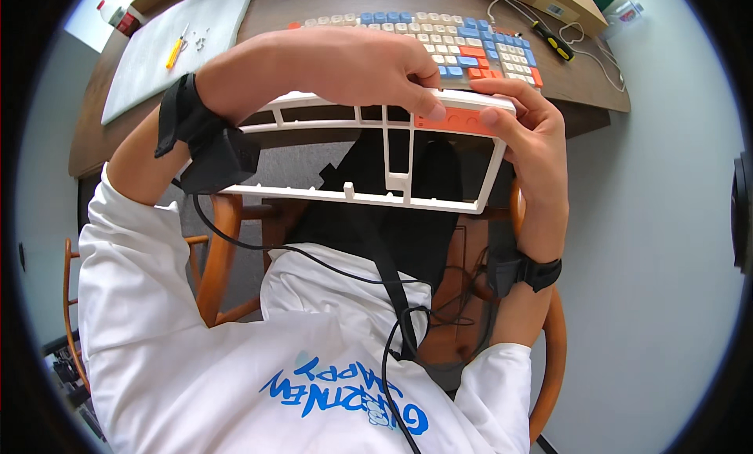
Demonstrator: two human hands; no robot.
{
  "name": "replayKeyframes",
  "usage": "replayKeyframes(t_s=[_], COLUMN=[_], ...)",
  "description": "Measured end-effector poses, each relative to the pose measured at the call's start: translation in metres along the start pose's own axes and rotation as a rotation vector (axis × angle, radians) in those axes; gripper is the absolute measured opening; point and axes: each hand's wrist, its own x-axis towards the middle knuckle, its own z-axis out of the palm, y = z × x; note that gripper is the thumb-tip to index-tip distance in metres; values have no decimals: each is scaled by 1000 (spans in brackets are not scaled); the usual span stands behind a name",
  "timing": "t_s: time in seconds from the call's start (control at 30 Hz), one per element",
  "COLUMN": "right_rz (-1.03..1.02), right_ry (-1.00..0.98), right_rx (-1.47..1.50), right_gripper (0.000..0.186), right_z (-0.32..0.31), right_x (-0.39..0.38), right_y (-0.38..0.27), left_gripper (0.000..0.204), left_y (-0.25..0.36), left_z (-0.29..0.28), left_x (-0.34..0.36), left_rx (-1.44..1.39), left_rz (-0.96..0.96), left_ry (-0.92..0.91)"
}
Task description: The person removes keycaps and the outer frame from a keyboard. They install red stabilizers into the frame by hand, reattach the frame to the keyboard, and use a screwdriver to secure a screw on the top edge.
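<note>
A white plastic keyboard case frame (pixel 447 205) is held up in front of the desk edge, its open cut-outs showing my lap below. An orange plate (pixel 463 123) sits along its upper right section, partly covered by fingers. My left hand (pixel 376 70) reaches across the top, thumb pressed at the plate's left end and fingers bent over the frame's far edge. Around the upper right corner, my right hand (pixel 529 128) grips the frame, its thumb at the plate's right end. Behind them lies a keyboard (pixel 443 42) with white, blue and orange keycaps, partly hidden by my left arm.
On the brown desk (pixel 580 93), a white foam sheet (pixel 141 74) carries a yellow screwdriver (pixel 174 54) and small parts. A bottle (pixel 118 16) stands far left. A cardboard box (pixel 558 3), cables and a black-yellow tool (pixel 553 42) lie far right. Wooden chair arms (pixel 554 352) flank me.
</note>
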Motion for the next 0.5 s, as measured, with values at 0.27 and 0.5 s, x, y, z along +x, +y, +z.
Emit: replayKeyframes(t_s=[0.27, 0.5], right_rz=[-57, -63], right_ry=[138, 142], right_rx=[139, 70], right_gripper=[25, 23], right_z=[10, -1], right_x=[16, 13], right_y=[17, 18], left_gripper=[36, 35], left_y=[-19, -39], left_z=[2, 13], left_x=[6, 14], left_rx=[-239, -555], left_rz=[-62, 126], left_ry=[-22, 56])
